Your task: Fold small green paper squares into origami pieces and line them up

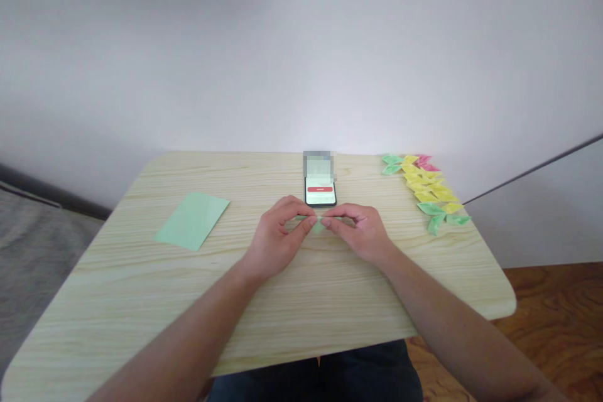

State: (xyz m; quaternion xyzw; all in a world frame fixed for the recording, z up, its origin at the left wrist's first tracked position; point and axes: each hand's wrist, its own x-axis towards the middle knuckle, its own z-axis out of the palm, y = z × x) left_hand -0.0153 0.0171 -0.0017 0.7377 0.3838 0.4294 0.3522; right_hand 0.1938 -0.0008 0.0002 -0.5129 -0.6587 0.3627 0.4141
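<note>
Between my two hands is a small piece of folded green paper (pixel 318 226), pinched from both sides near the middle of the table. My left hand (pixel 281 232) grips its left part between thumb and fingers. On the other side, my right hand (pixel 360 230) pinches the right part, the fingertips of both hands nearly meeting. Much of the paper is hidden behind the fingers, so its full shape cannot be made out. Just beyond the hands lies a phone (pixel 321 196) with a lit screen, partly blurred, showing a red bar.
A stack or sheet of green paper (pixel 193 221) lies at the left on the wooden table (pixel 301 320). Along the right edge sit several folded paper pieces (pixel 424 187) in green, yellow and pink. A white wall (pixel 292 63) rises behind the table.
</note>
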